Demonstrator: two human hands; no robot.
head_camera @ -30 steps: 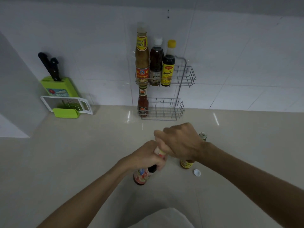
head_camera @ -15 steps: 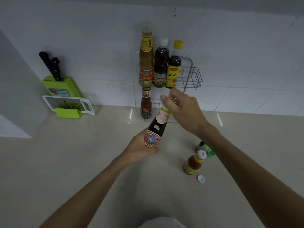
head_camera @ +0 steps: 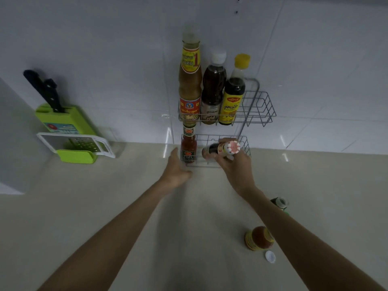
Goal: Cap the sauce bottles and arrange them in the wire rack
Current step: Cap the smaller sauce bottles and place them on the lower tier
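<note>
Racking step: right hand [head_camera: 237, 166] fingers [head_camera: 225, 141] gripping capped dark bottle [head_camera: 220, 149], tilting into lower wire rack [head_camera: 244, 141]; left hand [head_camera: 175, 171] spread, empty. Next: uprighting beside red sauce bottle [head_camera: 188, 147].

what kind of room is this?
Most likely a home kitchen: a two-tier wire rack of sauce bottles against a white tiled wall, and a green knife block on the beige counter.

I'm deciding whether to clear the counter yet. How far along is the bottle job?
Done: three capped bottles stand in the rack's top basket, a red sauce bottle in the bottom one. In hand: the right hand is lowering a capped dark bottle into the bottom basket; the left hand is open and empty. Left: two bottles on the counter and a loose white cap.
</note>
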